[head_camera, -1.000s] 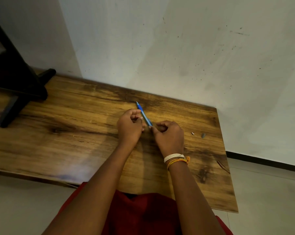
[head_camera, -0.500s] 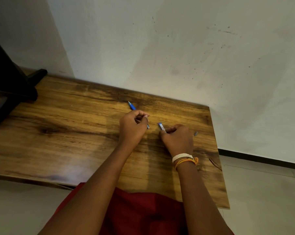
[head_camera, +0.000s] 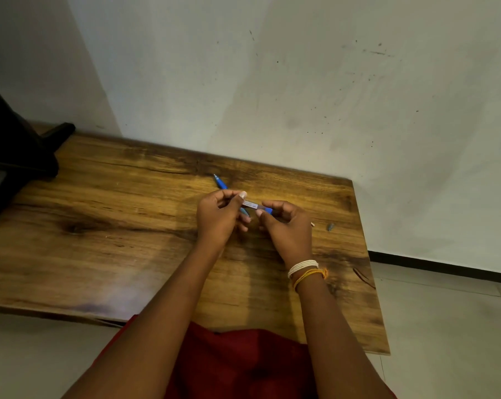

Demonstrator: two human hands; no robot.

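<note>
The left hand hides part of the blue barrel; grey bit unidentifiable.

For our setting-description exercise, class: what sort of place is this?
Likely a plain indoor room, home or office unclear: a wooden tabletop against a scuffed white wall, a pale floor, a blue pen in the left hand and right hand.

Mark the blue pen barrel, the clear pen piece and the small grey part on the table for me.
blue pen barrel (head_camera: pixel 222 184): head view, blue stretch beyond the left hand (head_camera: pixel 217 223).
clear pen piece (head_camera: pixel 251 204): head view, clear middle, left of the right hand (head_camera: pixel 289 231).
small grey part (head_camera: pixel 330 226): head view, its middle.
</note>
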